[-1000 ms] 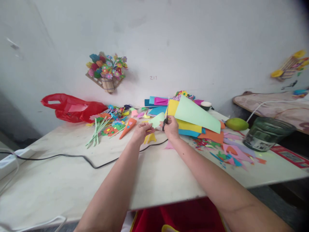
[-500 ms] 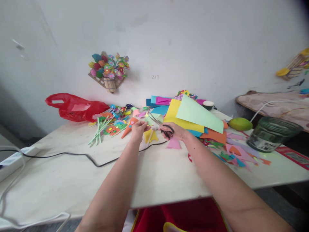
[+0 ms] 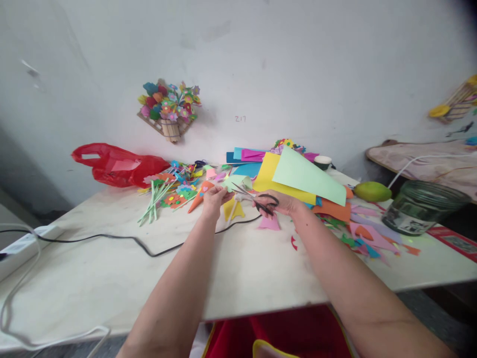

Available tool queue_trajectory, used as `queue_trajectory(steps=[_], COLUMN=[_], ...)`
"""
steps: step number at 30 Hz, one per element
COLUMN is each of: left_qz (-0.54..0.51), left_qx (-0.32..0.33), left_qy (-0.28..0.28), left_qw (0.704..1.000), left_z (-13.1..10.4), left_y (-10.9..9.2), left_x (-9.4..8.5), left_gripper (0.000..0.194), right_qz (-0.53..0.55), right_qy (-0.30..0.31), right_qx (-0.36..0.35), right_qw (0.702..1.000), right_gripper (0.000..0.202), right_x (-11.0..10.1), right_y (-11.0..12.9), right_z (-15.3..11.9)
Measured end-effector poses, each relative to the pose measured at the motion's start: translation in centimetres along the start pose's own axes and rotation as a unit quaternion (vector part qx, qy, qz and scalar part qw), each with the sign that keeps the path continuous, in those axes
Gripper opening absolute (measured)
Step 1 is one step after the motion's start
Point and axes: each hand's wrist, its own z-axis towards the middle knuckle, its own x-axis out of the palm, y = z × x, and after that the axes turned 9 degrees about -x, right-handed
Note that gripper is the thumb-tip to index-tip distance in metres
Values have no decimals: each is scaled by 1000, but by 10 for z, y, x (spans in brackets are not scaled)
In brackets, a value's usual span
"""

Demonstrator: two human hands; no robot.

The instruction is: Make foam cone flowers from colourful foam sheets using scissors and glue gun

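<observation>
My right hand [image 3: 278, 203] is closed round the black handles of a pair of scissors [image 3: 265, 203], whose blades point left toward my left hand. My left hand [image 3: 216, 199] pinches a small pale green piece [image 3: 229, 189] at its fingertips. Behind the hands a curled pale green sheet [image 3: 241, 182] lies on the table. A yellow piece [image 3: 234, 210] rests just below the scissors, with a white glue-gun-like object partly over it. An orange cone with hearts [image 3: 199, 198] lies left of my left hand, and a pink scrap [image 3: 269, 223] lies under my right hand.
Coloured sheets [image 3: 290, 186] and scraps [image 3: 367, 236] cover the right side, near a glass jar [image 3: 421, 211] and a green fruit [image 3: 371, 191]. Foam flowers [image 3: 175, 200], green stems [image 3: 152, 204] and a red bag [image 3: 119, 166] lie left. A black cable [image 3: 139, 242] crosses the table.
My right hand and the scissors have shifted slightly right and down, and the blades have drawn closer together. My left hand has barely moved.
</observation>
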Motion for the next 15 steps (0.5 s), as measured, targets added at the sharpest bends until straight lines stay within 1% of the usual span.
queue_trajectory(steps=[8,12,15], left_qz=[-25,-62,-98], left_qx=[10,2,-16], left_qy=[-2,-6,-15], left_qw=[1000,998,995], left_z=[0,0,0], left_y=[1,4,6], left_x=[2,4,9], left_gripper=[28,24,18], right_qz=[-19,-24,-7], right_qy=[21,9,-10], right_qx=[21,21,16], right_qw=[999,999,1000], right_gripper=[40,38,36], right_x=[-1,2,9], right_y=[-1,-3,-3], right_z=[0,3,6])
